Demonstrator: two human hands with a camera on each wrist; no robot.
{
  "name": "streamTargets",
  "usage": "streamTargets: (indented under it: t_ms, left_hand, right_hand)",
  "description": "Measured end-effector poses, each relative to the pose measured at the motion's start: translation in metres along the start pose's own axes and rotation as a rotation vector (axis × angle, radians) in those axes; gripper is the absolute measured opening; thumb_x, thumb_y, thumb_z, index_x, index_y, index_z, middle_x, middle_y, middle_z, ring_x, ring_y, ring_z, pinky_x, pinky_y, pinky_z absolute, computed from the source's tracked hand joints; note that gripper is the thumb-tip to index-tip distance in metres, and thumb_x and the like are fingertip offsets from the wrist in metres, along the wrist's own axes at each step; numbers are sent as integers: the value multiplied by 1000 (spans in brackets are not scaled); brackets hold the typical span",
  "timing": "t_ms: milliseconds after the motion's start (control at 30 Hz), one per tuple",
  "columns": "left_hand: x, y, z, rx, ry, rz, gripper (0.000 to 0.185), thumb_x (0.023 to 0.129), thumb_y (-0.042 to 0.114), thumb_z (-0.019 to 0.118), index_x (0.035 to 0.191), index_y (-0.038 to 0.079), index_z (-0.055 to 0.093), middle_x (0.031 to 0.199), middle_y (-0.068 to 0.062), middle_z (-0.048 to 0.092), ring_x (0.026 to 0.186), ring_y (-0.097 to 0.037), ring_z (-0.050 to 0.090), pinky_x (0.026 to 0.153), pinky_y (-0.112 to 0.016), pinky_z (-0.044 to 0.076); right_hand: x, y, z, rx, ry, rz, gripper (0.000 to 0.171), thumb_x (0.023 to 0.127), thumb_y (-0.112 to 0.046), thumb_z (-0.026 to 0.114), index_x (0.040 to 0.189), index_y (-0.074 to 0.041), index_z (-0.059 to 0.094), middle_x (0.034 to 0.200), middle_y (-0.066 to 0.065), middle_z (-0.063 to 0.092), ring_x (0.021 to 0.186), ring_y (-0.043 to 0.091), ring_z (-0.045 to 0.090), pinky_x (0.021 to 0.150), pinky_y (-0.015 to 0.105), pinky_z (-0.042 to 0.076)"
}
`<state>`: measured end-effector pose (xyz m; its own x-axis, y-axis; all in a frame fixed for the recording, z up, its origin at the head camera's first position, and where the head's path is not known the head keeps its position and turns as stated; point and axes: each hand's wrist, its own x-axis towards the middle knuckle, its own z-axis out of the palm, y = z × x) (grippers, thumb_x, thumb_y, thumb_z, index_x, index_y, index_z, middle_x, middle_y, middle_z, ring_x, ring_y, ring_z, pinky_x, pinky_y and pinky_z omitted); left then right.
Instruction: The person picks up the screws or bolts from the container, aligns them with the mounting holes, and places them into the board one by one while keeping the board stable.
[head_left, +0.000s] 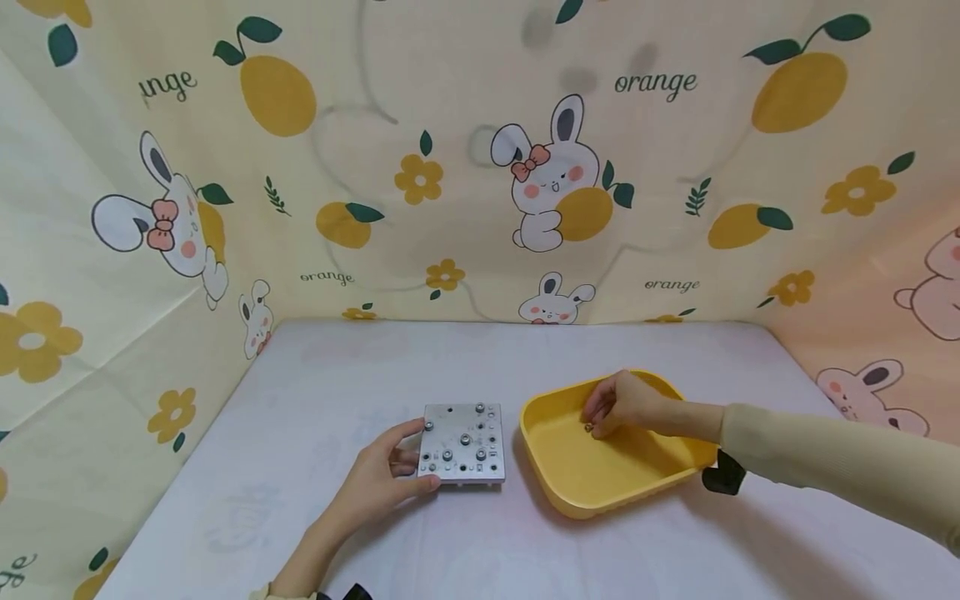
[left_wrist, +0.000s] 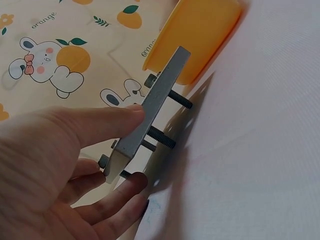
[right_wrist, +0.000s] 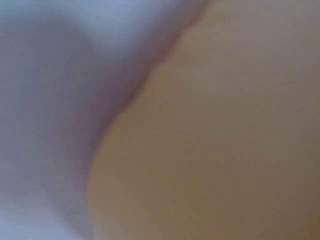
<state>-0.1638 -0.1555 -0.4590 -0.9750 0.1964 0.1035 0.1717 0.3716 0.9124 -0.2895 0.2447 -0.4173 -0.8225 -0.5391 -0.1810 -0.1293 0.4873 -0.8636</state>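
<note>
My left hand (head_left: 382, 475) grips the left side of a square metal plate (head_left: 450, 457), thumb along its near edge. Several socket-head bolts (head_left: 465, 439) stand in holes across the plate. In the left wrist view, their threaded shanks (left_wrist: 162, 137) stick out below the plate (left_wrist: 155, 100). My right hand (head_left: 626, 402) reaches into a yellow tray (head_left: 570, 492) and pinches a small, coppery, nut-like piece (head_left: 588, 427) at its fingertips. In the right wrist view, only the tray's blurred wall (right_wrist: 210, 140) shows; that hand is out of sight there.
The tray stands just right of the plate on a white-covered table (head_left: 300, 375). A printed cloth (head_left: 450, 83) with rabbits and oranges closes off the back and both sides. Dark bands sit at both wrists.
</note>
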Motion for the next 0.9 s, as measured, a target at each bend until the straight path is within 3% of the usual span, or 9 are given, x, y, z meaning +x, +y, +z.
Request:
streamTargets:
  t_ms: [467,900]
  left_hand:
    - [-1,-2,0,1,1,4,85,73,20,89,145,9,46,121,-13,59,91,-19,67,84,-30,56]
    - [-1,2,0,-8,0,3,84,72,18,89,144,7,46,114,-15,62,90,-22,68,84,-33,56]
  right_hand:
    - [5,1,10,-111,-97,-83,19,74,9,81,88,6,69,81,12,69,72,17,62,64,23,55]
    - [5,-2,14,-143,-190,-124,18,74,1,84,85,1,69,78,8,67,70,17,57,62,21,52]
